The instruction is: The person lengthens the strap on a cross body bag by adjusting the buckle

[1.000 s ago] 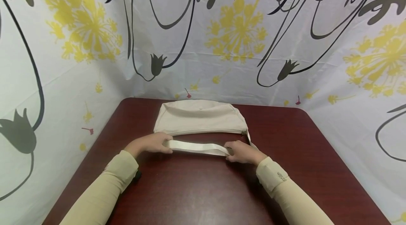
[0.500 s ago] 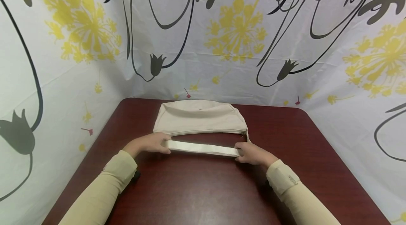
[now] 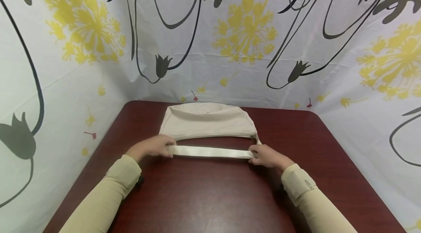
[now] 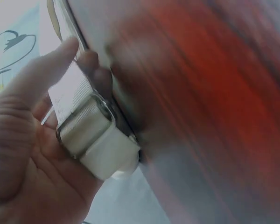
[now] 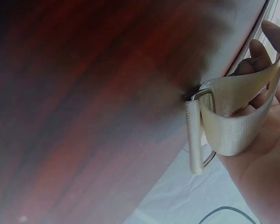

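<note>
– Looking at the bag [image 3: 207, 120], how would you describe it?

– Soft cream cloth, long and low with a gently curved far edge. It lies at the far middle of the table [image 3: 204, 193], which is dark red, glossy and streaked. A zip [image 3: 213, 135] lines its near edge, with the pull [image 3: 252, 138] at the right.

– And the hands?

– Both have the strap [image 3: 212, 152], a flat band drawn straight just near of the bag. The left hand [image 3: 152, 146] pinches its left part between thumb and fingers; the right hand [image 3: 270, 156] pinches its right part likewise.

– Any metal?

– Yes, a buckle [image 4: 76, 111] by the left palm, the ribbed strap threaded through it. Near the right fingers there's a bent wire ring [image 5: 212, 99], where the strap curls into a wide loop.

– What's harder to make out?

– Some right fingertips sit behind the strap. Both sleeves [image 3: 108, 189] are cut off at the near side. Under the left cuff, the dark shape [image 3: 140, 180] may be a wrist camera, but shadow blurs it.
</note>
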Motion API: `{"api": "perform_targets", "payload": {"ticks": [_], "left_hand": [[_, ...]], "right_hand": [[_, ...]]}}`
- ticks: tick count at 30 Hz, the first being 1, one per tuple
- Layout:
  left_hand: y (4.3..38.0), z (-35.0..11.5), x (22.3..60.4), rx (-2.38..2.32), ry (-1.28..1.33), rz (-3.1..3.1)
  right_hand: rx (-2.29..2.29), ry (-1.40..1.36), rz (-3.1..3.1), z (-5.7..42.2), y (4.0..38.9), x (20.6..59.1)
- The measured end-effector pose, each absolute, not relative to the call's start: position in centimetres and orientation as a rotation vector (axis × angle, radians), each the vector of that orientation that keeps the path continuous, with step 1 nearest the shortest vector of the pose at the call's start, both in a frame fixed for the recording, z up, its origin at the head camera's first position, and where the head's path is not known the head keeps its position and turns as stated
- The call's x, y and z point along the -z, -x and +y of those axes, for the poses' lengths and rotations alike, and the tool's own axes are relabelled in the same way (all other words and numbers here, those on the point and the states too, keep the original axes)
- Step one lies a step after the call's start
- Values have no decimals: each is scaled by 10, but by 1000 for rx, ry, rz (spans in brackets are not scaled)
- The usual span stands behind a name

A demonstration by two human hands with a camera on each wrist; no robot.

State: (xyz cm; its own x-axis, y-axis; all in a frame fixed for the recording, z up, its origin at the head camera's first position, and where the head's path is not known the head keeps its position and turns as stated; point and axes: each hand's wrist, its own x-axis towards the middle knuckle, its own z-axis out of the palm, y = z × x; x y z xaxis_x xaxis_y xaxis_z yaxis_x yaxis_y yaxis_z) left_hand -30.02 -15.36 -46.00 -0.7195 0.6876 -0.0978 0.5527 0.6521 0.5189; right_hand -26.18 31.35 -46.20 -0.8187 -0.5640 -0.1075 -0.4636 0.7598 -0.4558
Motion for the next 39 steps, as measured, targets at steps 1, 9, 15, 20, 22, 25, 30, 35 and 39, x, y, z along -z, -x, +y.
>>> {"api": "perform_targets", "payload": {"ticks": [1,9,15,20,22,25,30,35,39], "left_hand": [[300,-155,460,-651,-1009,2611],[296,-162,455,-606,-1046,2693],[297,-166,457,-615,-1090,2676],[299,-165,459,-653,-1124,2675],[300,-164,459,-662,-1125,2672],[300,-163,459,-658,-1119,2672],[299,-165,457,-653,-1123,2677],[298,-167,455,-671,-1139,2670],[298,-167,452,-705,-1115,2668]], "right_hand": [[606,798,2723,314,263,462],[574,779,2747,320,269,461],[584,800,2716,317,272,461],[554,761,2687,306,270,460],[497,763,2683,297,267,457],[381,772,2697,275,262,447],[210,883,2808,215,260,422],[292,1115,2865,146,265,414],[372,1193,2869,102,265,416]]}}
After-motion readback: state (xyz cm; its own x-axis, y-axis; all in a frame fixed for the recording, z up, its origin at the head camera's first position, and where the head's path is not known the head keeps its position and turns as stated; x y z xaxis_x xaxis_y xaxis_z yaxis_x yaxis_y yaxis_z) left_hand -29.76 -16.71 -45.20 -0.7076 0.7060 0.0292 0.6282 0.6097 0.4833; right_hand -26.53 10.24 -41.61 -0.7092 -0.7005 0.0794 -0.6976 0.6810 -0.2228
